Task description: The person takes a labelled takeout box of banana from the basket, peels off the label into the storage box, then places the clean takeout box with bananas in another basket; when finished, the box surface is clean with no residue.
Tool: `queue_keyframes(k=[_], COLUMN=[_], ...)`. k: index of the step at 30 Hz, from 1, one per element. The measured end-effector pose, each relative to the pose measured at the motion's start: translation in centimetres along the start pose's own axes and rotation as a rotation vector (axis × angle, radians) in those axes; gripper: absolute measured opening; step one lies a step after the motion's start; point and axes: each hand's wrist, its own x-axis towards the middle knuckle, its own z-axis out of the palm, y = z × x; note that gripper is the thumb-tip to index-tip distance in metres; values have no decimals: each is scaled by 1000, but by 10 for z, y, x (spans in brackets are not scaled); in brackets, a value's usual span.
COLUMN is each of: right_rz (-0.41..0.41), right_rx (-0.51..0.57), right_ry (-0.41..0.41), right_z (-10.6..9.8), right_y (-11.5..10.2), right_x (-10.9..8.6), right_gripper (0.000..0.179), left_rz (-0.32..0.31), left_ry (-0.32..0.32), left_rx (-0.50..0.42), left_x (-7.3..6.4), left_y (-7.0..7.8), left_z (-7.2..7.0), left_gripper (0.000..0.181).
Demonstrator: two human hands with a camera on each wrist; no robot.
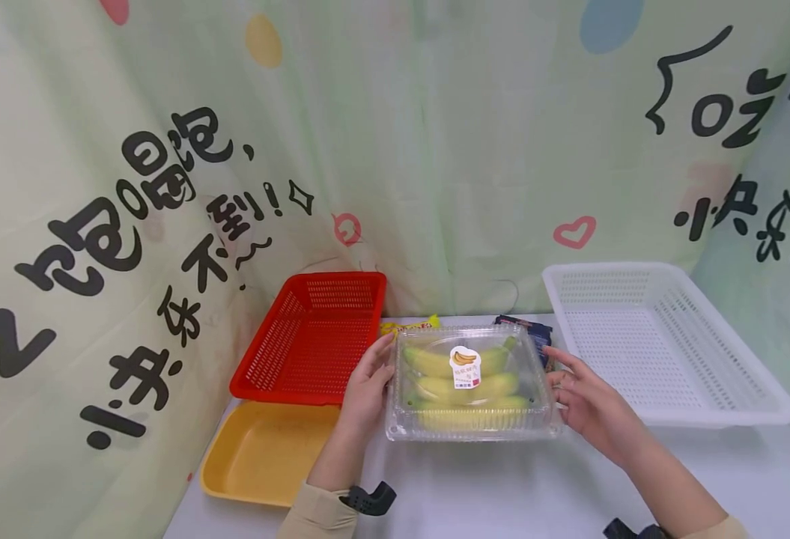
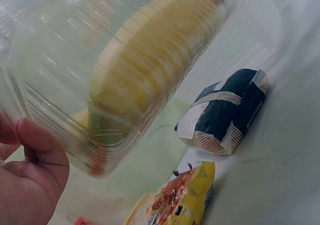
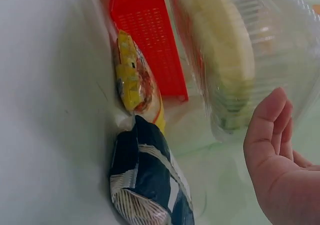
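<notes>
A clear plastic clamshell box (image 1: 473,382) of bananas, with a white label on its lid, is held up over the table between both hands. At its left edge, my left hand (image 1: 368,382) grips the side; the left wrist view shows the thumb and a finger (image 2: 42,145) pinching the rim. My right hand (image 1: 590,404) holds the opposite edge, its bent fingers (image 3: 270,107) against the plastic. Behind the box, partly hidden by it, lie a yellow snack packet (image 1: 411,325) and a dark blue packet (image 1: 532,329), both fuller in the left wrist view.
To the left stands a red perforated basket (image 1: 314,389), with a yellow tray (image 1: 260,490) in front of it. A large white perforated basket (image 1: 718,415) occupies the right side. Behind the white table (image 1: 475,494) hangs a printed pale green curtain (image 1: 448,150).
</notes>
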Motion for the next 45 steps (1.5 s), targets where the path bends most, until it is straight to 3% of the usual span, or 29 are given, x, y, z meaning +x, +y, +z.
queue_keyframes(k=[6,11,22,29,35,45], right_rz=[159,208,160,128,122,68], right_rx=[-160,-256,-242,-251,-255,-159], right_ry=[147,205,191,183,198,88], right_z=[-9,-9,-8,-6,-3,-1], right_y=[-10,-11,-4,-1,3,13], right_x=[14,22,23,20,15,3], right_gripper=[56,63,67,67,67,66], left_rz=[-26,-41,-53,-51,-92,-104], left_ry=[-22,-24,-19,-20,-23,-34], left_rx=[-4,-9,-10,-10,-5,-11], left_x=[0,-1,-1,-2,-5,-19], left_y=[0,0,-2,-4,-6,-14], left_z=[1,1,2,1,0,-1], left_gripper=[48,45,40,46,45,48])
